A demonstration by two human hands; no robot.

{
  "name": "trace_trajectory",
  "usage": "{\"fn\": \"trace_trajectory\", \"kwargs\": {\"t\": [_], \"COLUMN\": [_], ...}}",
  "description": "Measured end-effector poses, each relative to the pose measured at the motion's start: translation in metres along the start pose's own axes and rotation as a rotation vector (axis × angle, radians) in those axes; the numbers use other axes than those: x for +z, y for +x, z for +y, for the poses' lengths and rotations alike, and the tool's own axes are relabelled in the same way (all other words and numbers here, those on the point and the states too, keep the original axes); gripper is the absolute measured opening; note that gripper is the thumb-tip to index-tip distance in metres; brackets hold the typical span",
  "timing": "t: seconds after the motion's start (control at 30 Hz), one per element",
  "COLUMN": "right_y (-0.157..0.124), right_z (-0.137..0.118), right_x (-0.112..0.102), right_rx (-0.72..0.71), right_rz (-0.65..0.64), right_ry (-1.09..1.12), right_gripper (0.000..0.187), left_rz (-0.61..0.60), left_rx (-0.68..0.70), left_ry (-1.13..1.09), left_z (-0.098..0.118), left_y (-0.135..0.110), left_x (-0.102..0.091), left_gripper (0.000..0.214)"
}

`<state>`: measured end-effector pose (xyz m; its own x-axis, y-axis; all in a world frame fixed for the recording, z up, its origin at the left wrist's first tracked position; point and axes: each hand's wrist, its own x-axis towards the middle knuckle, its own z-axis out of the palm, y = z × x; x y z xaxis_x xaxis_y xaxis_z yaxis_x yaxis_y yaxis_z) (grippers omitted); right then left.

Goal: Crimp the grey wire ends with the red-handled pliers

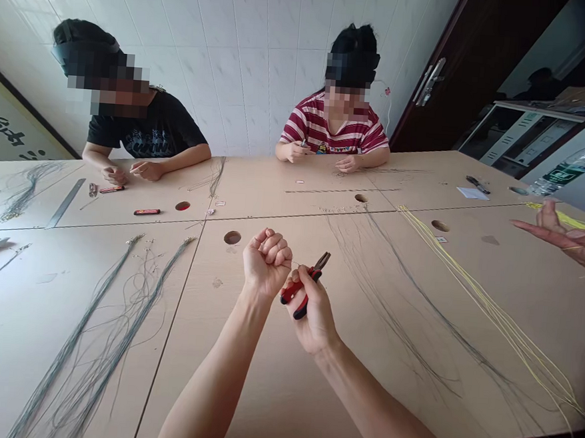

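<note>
In the middle of the head view, my right hand (318, 321) grips small pliers (301, 291) with red and black handles, their jaws pointing up and to the right. Close beside it on the left is my left hand (264, 267), its fingers curled in against the palm. A faint thin strand seems to pass between the two hands; what the left fingers hold is too small to make out. Both hands are above the table (241, 375). To their right lie loose dark cords (390, 319), and to their left several bundles of grey-green cords (93, 312) with small metal ends.
Yellow cords (482, 299) run down the right side, near another person's hand (566, 238). Two people sit across the table, their hands (148, 170) over it. A steel ruler (66, 203), red-and-black pens (147, 212), a water bottle (574, 168) and round table holes (232, 237) are also there.
</note>
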<state>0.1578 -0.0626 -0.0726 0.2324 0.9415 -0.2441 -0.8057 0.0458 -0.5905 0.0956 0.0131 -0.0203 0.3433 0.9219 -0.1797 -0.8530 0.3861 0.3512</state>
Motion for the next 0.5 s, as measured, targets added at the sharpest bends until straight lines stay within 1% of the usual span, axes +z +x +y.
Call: {"fn": "trace_trajectory", "kwargs": {"t": [0.13,0.17,0.23,0.33,0.4,0.5], "right_y": [0.002,0.002,0.003,0.001,-0.005,-0.021], "right_z": [-0.016,-0.023,-0.041,-0.078,-0.107,-0.156], "right_x": [-0.004,-0.007,-0.016,-0.035,-0.047,-0.062], "right_rx": [-0.075,-0.094,-0.145,-0.288,-0.377,-0.502], "right_rz": [0.006,0.007,0.012,0.046,0.095,0.160], "right_ry": [-0.036,-0.049,-0.090,-0.231,-0.313,-0.417], "right_gripper": [0.031,0.031,0.030,0.032,0.034,0.031], "left_rz": [-0.010,-0.020,-0.050,-0.117,-0.170,-0.253], "left_rx": [0.022,0.025,0.032,0.033,0.018,-0.011], "left_ry": [0.119,0.184,0.381,0.723,0.883,1.052], "left_z": [-0.001,-0.002,-0.003,-0.008,-0.013,-0.025], "left_y": [-0.004,-0.006,-0.010,-0.018,-0.024,-0.036], "left_x": [-0.002,-0.003,-0.004,-0.005,-0.006,-0.006], "left_gripper": [0.030,0.026,0.020,0.020,0.021,0.019]}}
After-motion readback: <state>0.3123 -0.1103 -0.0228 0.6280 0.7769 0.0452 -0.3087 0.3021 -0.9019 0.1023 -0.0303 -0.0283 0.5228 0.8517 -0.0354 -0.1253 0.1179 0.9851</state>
